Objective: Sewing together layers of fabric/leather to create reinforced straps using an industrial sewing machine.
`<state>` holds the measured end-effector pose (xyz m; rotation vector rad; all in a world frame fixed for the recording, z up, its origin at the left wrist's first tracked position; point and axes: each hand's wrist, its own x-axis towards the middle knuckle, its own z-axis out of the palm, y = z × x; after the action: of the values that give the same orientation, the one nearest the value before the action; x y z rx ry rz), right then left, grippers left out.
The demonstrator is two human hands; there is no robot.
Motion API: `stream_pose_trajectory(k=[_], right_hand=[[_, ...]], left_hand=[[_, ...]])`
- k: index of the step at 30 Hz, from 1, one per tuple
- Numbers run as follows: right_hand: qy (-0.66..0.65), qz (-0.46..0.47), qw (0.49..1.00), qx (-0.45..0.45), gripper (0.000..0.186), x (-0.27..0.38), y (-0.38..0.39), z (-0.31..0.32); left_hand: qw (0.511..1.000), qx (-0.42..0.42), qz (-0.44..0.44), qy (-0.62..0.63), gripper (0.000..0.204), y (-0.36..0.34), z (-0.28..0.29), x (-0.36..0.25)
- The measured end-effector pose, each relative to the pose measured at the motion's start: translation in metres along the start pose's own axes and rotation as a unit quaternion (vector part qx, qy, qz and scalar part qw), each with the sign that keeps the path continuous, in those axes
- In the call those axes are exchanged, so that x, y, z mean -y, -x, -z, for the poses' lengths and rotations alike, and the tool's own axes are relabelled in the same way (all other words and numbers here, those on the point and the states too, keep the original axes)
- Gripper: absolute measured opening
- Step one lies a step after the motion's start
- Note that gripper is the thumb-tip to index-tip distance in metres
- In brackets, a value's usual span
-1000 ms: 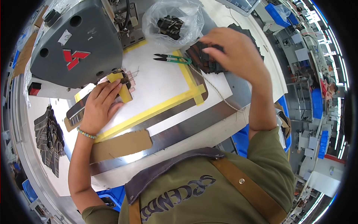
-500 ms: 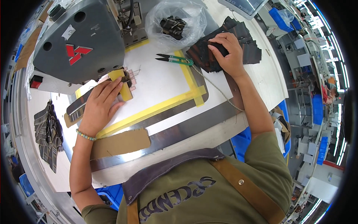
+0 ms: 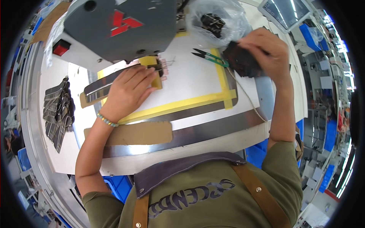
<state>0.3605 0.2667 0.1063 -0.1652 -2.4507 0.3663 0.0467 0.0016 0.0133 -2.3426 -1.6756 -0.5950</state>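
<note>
My left hand lies with fingers stretched over the yellow piece under the grey machine head, beside small pink pieces and loose threads. A dark striped strip on a tan backing extends to its left. My right hand is curled, thumb near index finger, over a pile of dark pieces; what its blurred fingertips hold is hidden. Green-handled thread snips lie just left of the pile, on the white board edged with yellow tape.
A plastic bag of dark bits stands at the back. A screen is back right. Striped fabric pieces lie left; tan card lies near the front edge, with a cord at right. Blue bins are below.
My right hand has come down onto the dark pile, then risen slightly with curled fingers. My left hand stays on the yellow piece. The view has shifted, moving the scene rightward.
</note>
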Motion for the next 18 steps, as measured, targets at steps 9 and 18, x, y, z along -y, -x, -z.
stream_pose_trajectory(k=[9, 18], right_hand=[[-0.19, -0.092, 0.959, 0.19, 0.015, 0.007, -0.054, -0.159], [-0.256, -0.189, 0.937, 0.141, 0.016, -0.003, -0.053, -0.182]], left_hand=[[0.998, -0.053, -0.003, 0.022, 0.028, 0.002, -0.011, 0.01], [0.999, 0.011, 0.023, 0.027, 0.048, 0.003, -0.01, 0.012]])
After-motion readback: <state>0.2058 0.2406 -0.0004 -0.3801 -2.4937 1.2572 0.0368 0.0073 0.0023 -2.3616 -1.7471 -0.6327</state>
